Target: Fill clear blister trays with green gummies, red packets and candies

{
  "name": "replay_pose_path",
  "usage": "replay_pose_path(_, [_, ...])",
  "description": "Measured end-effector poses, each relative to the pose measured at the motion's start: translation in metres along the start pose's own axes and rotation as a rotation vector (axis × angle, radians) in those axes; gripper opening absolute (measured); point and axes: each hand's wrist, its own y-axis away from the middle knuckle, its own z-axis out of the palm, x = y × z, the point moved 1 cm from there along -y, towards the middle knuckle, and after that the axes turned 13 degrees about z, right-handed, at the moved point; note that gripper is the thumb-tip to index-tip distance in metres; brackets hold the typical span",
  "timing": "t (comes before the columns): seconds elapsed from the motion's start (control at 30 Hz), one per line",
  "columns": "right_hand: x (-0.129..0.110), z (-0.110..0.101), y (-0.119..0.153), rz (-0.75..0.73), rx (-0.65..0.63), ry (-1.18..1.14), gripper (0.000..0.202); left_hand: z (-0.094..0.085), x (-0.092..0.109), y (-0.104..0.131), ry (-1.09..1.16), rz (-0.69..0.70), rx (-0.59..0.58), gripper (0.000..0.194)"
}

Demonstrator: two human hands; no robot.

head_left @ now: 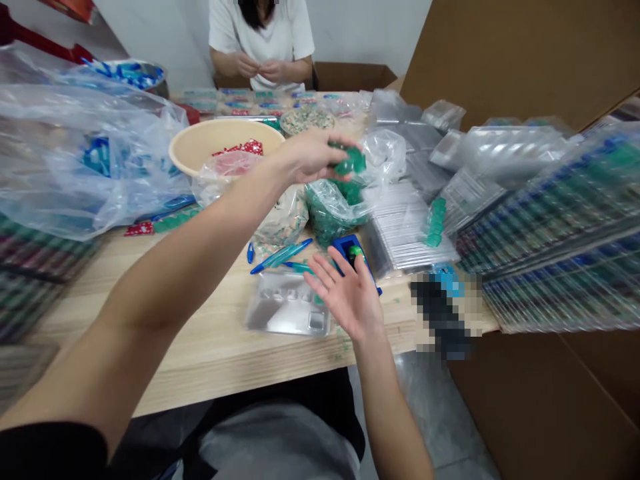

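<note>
Reaching across the table, my left hand (320,157) has its fingers closed around some green translucent pieces (351,161), slightly blurred. Just beneath it stands a clear plastic bag (327,223) filled with similar green pieces. Palm up and fingers spread, my right hand (347,297) holds nothing. It is above the table beside a clear plastic blister tray (287,310) and partly covers a small blue device or box (353,250). Blue pens (283,255) lie just behind the tray. A green scalloped strip (437,222) rests on a stack of clear plastic trays (400,227) at right.
A beige basin (183,148) with red pieces stands behind my left forearm. Large plastic bags (90,160) fill the left side. Filled packs (560,220) are stacked at right beside cardboard (520,60). Across the table sits a person in a white shirt (287,30), hands together.
</note>
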Motion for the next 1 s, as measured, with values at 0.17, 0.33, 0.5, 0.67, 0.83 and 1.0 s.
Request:
replay_pose_path(0.17, [-0.001,0.018,-0.021,0.133,0.001,-0.145,0.046,0.019,0.014,0.104,-0.403,0.018,-0.530,0.026])
replay_pose_path(0.33, [0.027,0.007,-0.021,0.271,0.072,-0.146,0.047,0.019,0.002,0.149,-0.441,0.018,-0.678,0.036])
replay_pose_path(0.5, [0.036,0.010,-0.017,0.276,0.090,-0.178,0.051,0.014,-0.007,0.160,-0.531,-0.008,-0.582,0.020])
replay_pose_path(0.67, [0.036,0.014,-0.016,0.262,0.103,-0.148,0.045,0.010,-0.018,0.178,-0.627,0.182,-0.412,0.019])
replay_pose_path(0.83, [0.044,0.012,-0.016,0.181,0.112,-0.045,0.034,0.003,-0.028,0.192,-0.506,0.327,-0.370,0.021])
replay_pose_path(1.0, [0.051,0.013,-0.013,0.098,0.050,-0.010,0.025,0.006,-0.024,0.200,-0.439,0.380,-0.207,0.017])
